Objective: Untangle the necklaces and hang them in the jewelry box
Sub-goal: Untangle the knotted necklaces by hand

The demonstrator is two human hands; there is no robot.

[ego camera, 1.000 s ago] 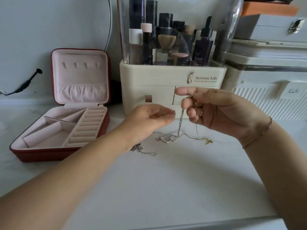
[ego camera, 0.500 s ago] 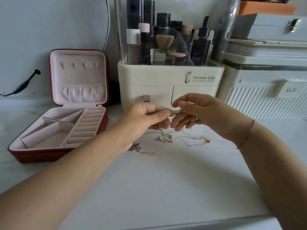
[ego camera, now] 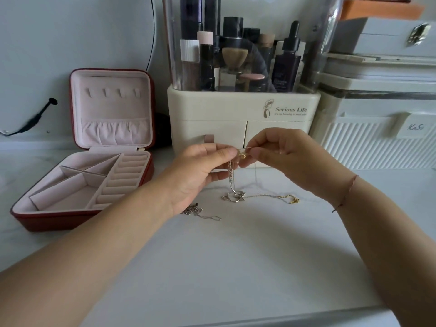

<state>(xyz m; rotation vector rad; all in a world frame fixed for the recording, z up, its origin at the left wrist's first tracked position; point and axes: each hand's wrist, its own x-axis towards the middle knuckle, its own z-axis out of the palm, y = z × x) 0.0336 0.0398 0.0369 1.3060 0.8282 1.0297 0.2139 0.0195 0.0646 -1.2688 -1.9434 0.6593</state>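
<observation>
Open jewelry box [ego camera: 59, 220] sits at frame left, nearer the left hand [ego camera: 198, 173]. Left and right hand [ego camera: 285, 159] grips both pinch the necklaces [ego camera: 233, 197] dead centre. The chains dangle straight down onto the worktop [ego camera: 236, 267], tangle not out yet.

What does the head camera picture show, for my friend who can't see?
The left hand and right hand pinch tangled necklaces above a white table, chains trailing onto it. An open red jewelry box sits to the left; a makeup organizer stands behind.

Both hands' [ego camera: 203, 171] [ego camera: 287, 159] pinching grip on tangled necklaces [ego camera: 232, 182] above table [ego camera: 236, 267]
</observation>
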